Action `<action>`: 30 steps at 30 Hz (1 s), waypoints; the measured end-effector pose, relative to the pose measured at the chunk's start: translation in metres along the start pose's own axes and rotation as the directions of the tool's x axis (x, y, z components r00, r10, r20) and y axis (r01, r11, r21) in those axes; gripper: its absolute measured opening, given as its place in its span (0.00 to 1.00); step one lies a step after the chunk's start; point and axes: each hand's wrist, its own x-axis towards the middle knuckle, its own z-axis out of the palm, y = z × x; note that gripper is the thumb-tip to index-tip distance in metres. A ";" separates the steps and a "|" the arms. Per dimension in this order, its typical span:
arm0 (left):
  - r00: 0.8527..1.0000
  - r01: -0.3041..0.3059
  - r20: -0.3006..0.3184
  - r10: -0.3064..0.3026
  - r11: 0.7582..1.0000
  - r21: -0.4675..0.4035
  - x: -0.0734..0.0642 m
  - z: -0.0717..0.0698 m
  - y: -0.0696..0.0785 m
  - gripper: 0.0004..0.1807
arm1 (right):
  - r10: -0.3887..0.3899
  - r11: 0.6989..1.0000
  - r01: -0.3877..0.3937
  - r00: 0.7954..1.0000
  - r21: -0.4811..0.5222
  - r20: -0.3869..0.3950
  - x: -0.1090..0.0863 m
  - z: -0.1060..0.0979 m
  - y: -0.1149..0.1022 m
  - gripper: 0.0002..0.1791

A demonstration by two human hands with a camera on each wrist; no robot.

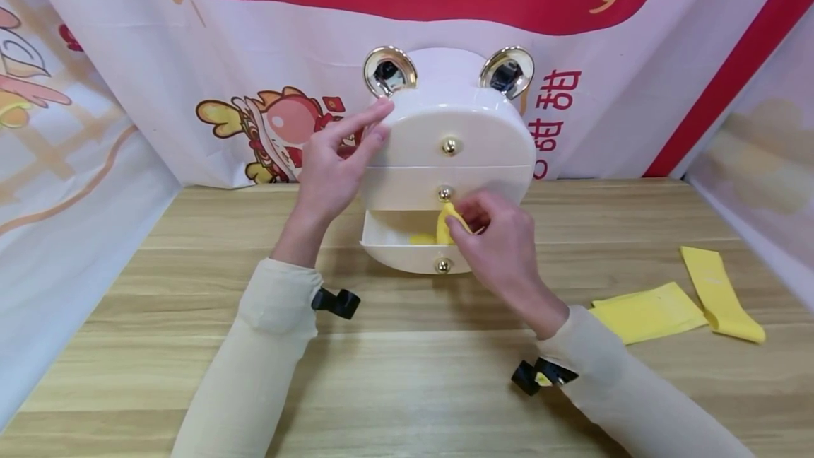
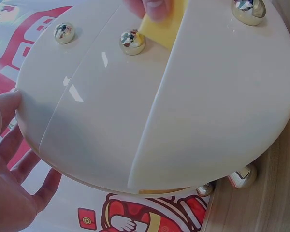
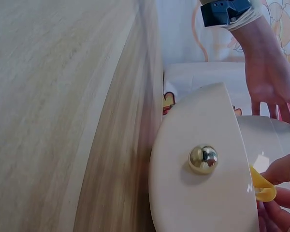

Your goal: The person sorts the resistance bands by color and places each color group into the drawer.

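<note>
A cream, round-fronted drawer box [image 1: 448, 119] with gold ball knobs stands on the table, its bottom drawer [image 1: 407, 260] pulled out. My right hand [image 1: 502, 242] pinches a folded yellow band [image 1: 447, 225] between thumb and fingers, over the open drawer. That same yellow band [image 3: 263, 186] pokes above the drawer front in the right wrist view. Some yellow also shows on the drawer floor. With fingers fairly straight, my left hand [image 1: 337, 161] rests against the upper left side of the box; in the left wrist view this hand [image 2: 17, 169] touches the rim with its fingertips.
Flat yellow bands [image 1: 649, 313] lie on the table at the right, beside another, partly curled yellow band [image 1: 721, 292]. Two gold-rimmed round ornaments [image 1: 390, 71] top the box. A printed cloth [image 1: 286, 41] hangs behind the wooden table [image 1: 394, 394].
</note>
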 end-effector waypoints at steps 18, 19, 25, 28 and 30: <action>1.000 0.012 0.002 -0.012 1.000 -0.001 0.000 -0.001 0.004 0.18 | 0.174 0.954 -0.146 0.981 -0.262 0.087 0.005 -0.022 0.024 0.12; 1.000 0.012 0.002 -0.012 1.000 -0.002 0.000 -0.001 0.004 0.18 | 0.179 0.953 -0.149 0.980 -0.265 0.092 0.005 -0.023 0.025 0.13; 1.000 0.008 0.000 -0.008 1.000 -0.004 0.000 -0.001 0.003 0.18 | 0.186 0.954 -0.154 0.977 -0.259 0.102 0.005 -0.031 0.029 0.14; 1.000 -0.001 0.001 0.001 1.000 0.001 0.000 -0.001 0.001 0.18 | 0.178 0.960 -0.151 0.980 -0.237 0.094 0.006 -0.036 0.031 0.13; 1.000 -0.007 0.002 0.007 1.000 0.004 0.000 -0.001 0.000 0.18 | 0.173 0.964 -0.149 0.980 -0.219 0.099 0.006 -0.041 0.032 0.12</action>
